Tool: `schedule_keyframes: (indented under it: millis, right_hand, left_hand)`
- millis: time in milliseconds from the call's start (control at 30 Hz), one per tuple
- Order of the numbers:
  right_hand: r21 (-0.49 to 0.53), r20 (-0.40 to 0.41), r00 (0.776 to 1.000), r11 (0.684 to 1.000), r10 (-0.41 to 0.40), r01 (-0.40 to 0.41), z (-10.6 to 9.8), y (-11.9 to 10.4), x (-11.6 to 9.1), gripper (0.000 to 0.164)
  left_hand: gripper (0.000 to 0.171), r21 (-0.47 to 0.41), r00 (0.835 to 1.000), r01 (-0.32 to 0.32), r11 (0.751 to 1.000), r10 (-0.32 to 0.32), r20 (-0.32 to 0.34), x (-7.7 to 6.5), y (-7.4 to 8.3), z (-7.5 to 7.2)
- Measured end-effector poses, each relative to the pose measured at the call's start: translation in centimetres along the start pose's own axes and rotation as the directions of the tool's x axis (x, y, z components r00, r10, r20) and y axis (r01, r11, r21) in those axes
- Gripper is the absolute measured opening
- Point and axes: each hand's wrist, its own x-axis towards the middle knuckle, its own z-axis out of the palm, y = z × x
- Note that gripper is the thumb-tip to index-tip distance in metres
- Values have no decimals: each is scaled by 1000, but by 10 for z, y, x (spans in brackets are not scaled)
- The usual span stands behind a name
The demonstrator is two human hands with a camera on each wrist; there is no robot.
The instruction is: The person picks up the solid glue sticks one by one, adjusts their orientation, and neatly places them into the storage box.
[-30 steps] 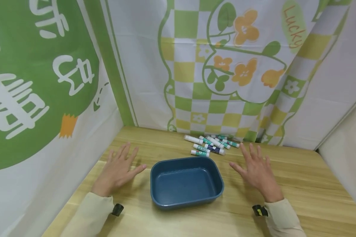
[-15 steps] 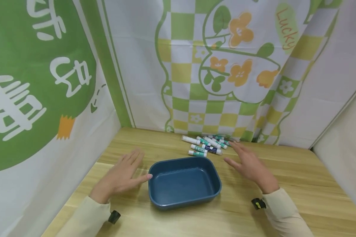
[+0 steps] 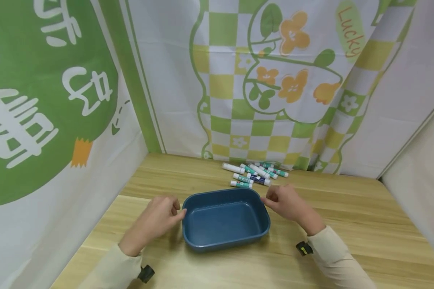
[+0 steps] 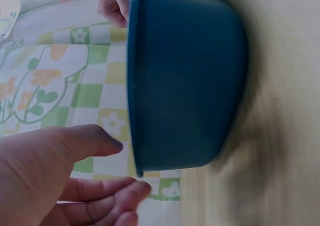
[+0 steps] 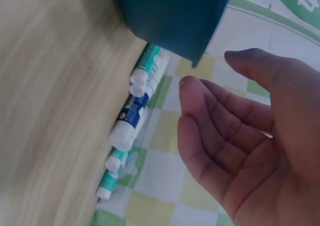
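A dark blue rectangular bin point(image 3: 226, 224) stands upright on the wooden table with nothing inside. My left hand point(image 3: 155, 220) is at its left end; in the left wrist view the thumb and loosely bent fingers point(image 4: 90, 198) stay just short of the bin's rim. At the opposite end is my right hand point(image 3: 287, 202). The right wrist view has its thumb and bent fingers point(image 5: 195, 141) apart, with a small gap to the bin's corner. Behind the bin lies a loose pile of several white-capped tubes point(image 3: 258, 179), like glue sticks, most with teal labels and one navy.
The wooden table point(image 3: 347, 224) reaches back to a patterned cloth point(image 3: 238, 100) hanging behind the tubes. A green and white cloth wall point(image 3: 76, 180) closes off the left side, and a pale one point(image 3: 419, 176) the right.
Both hands were spread flat beside the bin. They have drawn in toward its two ends and their fingers have bent. The bin and tubes have stayed in place.
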Motion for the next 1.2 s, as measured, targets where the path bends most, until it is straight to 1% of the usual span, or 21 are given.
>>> schedule_keyframes:
  millis: [100,167,200,300,433,533,767,867,1067,1200]
  right_hand:
    - [12,35,999,1000,19,-19,4,-3,0,20]
    - [25,58,998,999,29,-31,7,-4,0,20]
    - [29,63,998,999,21,-23,8,-5,0,20]
    - [42,86,995,998,46,-49,10,-7,1,21]
    - [38,107,992,997,66,-71,10,-11,4,26]
    - [28,113,992,997,63,-67,10,-13,7,29]
    - [22,153,987,998,57,-62,11,-16,20,36]
    - [32,156,987,998,48,-53,12,-17,26,38]
    - [18,138,990,1000,20,-22,18,-20,41,51]
    - [16,121,993,1000,-12,11,22,-22,49,53]
  left_hand:
    - [16,-33,1000,28,999,-28,-1,0,0,5]
    - [16,-44,999,47,998,-47,2,-1,0,8]
    - [17,-47,999,54,997,-54,1,-1,0,9]
    - [18,-57,997,69,996,-70,-12,-1,0,13]
    - [18,-65,996,77,995,-80,-33,-1,1,14]
    - [17,-72,995,86,994,-89,-40,-2,2,13]
    - [15,-81,991,124,989,-127,-34,-2,0,11]
    - [16,-76,990,138,988,-140,-27,-3,-2,9]
    - [17,-70,985,168,983,-170,-18,-3,-8,3]
    - [17,-57,982,185,981,-186,-14,-4,-14,1]
